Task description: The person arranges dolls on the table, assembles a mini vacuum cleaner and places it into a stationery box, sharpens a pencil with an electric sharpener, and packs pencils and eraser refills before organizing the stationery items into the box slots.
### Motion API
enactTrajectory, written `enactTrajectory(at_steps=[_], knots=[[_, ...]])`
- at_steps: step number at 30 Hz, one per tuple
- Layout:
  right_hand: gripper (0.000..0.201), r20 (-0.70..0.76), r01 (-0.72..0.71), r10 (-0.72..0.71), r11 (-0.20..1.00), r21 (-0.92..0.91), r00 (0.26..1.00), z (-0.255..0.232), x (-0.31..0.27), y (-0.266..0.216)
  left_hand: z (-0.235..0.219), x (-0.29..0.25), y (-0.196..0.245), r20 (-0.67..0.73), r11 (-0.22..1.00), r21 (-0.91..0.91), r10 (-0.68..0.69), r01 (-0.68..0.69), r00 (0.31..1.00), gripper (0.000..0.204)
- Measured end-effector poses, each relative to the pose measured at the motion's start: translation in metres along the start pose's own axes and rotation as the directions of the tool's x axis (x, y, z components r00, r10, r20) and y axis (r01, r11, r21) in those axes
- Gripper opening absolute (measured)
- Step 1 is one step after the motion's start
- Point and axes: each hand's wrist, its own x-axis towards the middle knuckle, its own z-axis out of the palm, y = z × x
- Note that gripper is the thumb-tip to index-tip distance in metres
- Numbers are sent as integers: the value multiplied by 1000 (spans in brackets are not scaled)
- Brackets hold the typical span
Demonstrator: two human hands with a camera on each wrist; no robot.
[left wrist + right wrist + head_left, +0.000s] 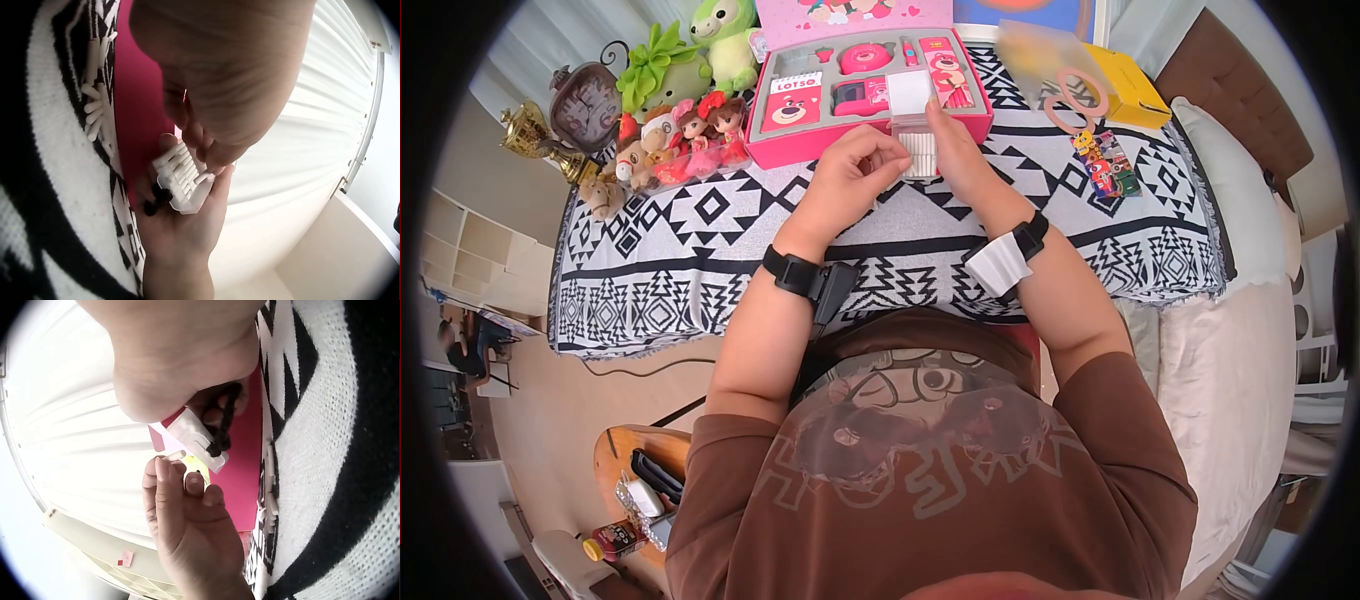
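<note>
My right hand (pixel 962 160) holds a small clear plastic case (pixel 195 201) with its lid up, in front of the pink gift box. Rows of short white sticks (pixel 920 152) fill much of the case. Between thumb and forefinger, my left hand (pixel 852 178) pinches one short white stick (pixel 174 456), close beside the case. A dark fuzzy piece (pixel 226 422) lies against the right hand's fingers in the right wrist view. More loose white sticks (pixel 94 112) rest on the patterned cloth in the left wrist view.
The open pink gift box (pixel 870 135) stands on the black-and-white cloth (pixel 890 245). Small dolls (pixel 700 140), green plush toys (pixel 725 45) and a clock (pixel 586 106) are at the left. A yellow box (pixel 1135 88) and colourful cards (pixel 1106 165) lie at the right.
</note>
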Motion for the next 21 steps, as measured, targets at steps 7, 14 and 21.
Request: enactTrajectory(at_steps=[7, 14, 21], knots=[[58, -5, -22, 22, 1000, 20, 1000, 2, 1, 3, 2, 1, -6, 12, 998, 41, 40, -40, 999, 7], [60, 17, -37, 37, 999, 13, 999, -3, 4, 10, 4, 2, -9, 19, 996, 79, 34, -35, 999, 9], [60, 14, -27, 27, 1000, 0, 1000, 0, 1, 5, 4, 1, -10, 21, 993, 109, 49, -51, 999, 12]])
